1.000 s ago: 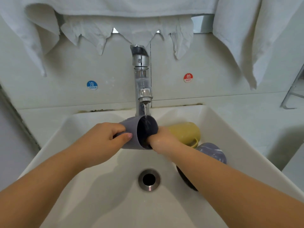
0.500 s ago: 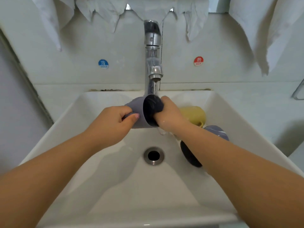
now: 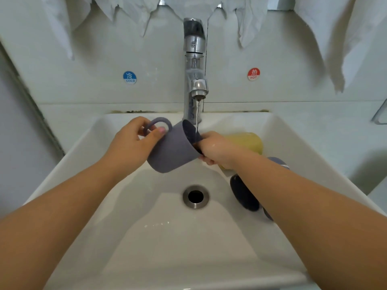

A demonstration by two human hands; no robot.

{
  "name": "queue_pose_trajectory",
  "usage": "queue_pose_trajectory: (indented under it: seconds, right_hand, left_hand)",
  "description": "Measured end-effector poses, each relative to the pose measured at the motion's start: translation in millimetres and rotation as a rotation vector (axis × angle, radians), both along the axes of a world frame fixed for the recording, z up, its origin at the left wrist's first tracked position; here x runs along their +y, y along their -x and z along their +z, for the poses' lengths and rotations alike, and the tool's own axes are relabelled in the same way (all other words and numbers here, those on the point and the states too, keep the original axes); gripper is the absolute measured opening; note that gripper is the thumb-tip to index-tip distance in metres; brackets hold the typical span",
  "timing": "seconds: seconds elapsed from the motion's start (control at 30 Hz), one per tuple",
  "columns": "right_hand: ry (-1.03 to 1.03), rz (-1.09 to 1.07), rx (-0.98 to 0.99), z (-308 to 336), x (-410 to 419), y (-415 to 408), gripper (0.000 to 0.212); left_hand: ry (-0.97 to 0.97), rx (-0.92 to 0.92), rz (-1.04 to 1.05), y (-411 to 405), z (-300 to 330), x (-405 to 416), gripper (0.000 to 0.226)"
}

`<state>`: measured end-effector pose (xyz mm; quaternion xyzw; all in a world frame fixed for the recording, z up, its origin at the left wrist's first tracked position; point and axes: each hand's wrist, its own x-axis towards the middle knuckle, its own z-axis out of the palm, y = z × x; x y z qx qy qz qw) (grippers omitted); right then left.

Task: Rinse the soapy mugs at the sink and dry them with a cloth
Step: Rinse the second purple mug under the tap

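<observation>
Both hands (image 3: 134, 145) (image 3: 215, 149) tilt grey mug (image 3: 171, 151) above sink (image 3: 83, 143).

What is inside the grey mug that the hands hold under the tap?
The thin water stream falls into the grey mug, and the right hand reaches its mouth. The interior looks dark; any soap or fingers inside cannot be seen.

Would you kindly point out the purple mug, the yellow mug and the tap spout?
purple mug (image 3: 170, 152): head view, on its outer side wall.
yellow mug (image 3: 246, 141): head view, on its side.
tap spout (image 3: 199, 88): head view, on its chrome end.
</observation>
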<state>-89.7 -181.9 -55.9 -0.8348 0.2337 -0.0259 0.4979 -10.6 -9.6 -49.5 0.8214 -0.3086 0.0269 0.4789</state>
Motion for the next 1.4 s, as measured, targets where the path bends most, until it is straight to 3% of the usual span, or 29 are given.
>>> queue_pose_trajectory:
  seconds: [0.1,0.2,0.27,0.33,0.43,0.5,0.63,0.73,0.87,1.0,1.2,1.3,1.4]
  right_hand:
    - [-0.099,-0.043,0.038,2.8,-2.2,2.0,0.018]
    - [-0.037,-0.122,0.074,5.8,-0.3,2.1,0.019]
    - [-0.018,-0.185,0.08,5.1,0.5,0.5,0.021]
    - [0.002,-0.216,0.098,3.8,1.4,-0.5,0.024]
    - [0.031,-0.204,0.126,3.0,5.8,-0.6,0.029]
    - [0.023,-0.196,0.129,3.5,8.4,0.3,0.029]
    - [0.003,-0.097,0.126,5.6,7.3,8.2,0.026]
    - [0.091,0.018,0.166,8.2,5.2,14.3,0.019]
    - [0.359,0.022,-0.044,5.4,-3.5,5.6,0.024]
    - [0.45,-0.037,-0.075,2.8,-7.5,-0.8,0.026]
    - [0.415,0.133,-0.04,6.5,-6.8,5.5,0.024]
    - [0.591,0.036,0.033,5.5,-4.9,-0.9,0.028]
    - [0.603,-0.023,0.018,3.6,-2.9,-3.0,0.035]
  left_hand:
    - [-0.032,0.091,-0.02,-5.1,-4.4,-0.6,0.021]
    - [-0.089,0.154,-0.047,-2.8,-10.5,-6.7,0.02]
    - [-0.033,0.355,-0.11,0.3,-13.1,-10.1,0.043]
    - [0.002,0.494,-0.183,2.6,-17.6,-9.6,0.086]
    - [-0.032,0.43,-0.223,3.6,-27.6,-10.8,0.134]
    - [0.003,0.363,-0.216,4.4,-31.8,-13.7,0.144]
    - [-0.029,0.162,-0.236,6.6,-32.4,-14.4,0.144]
    - [-0.064,0.113,-0.248,9.4,-26.5,-12.6,0.131]
    - [-0.074,0.059,-0.297,11.4,-22.3,-15.3,0.124]
    - [-0.096,0.061,-0.34,10.9,-21.2,-16.8,0.121]
    - [-0.086,0.153,-0.38,1.2,-20.1,-12.5,0.122]
    - [-0.142,0.156,-0.403,0.4,-20.5,-13.2,0.129]
    - [-0.151,0.155,-0.407,-3.7,-22.3,-12.7,0.136]
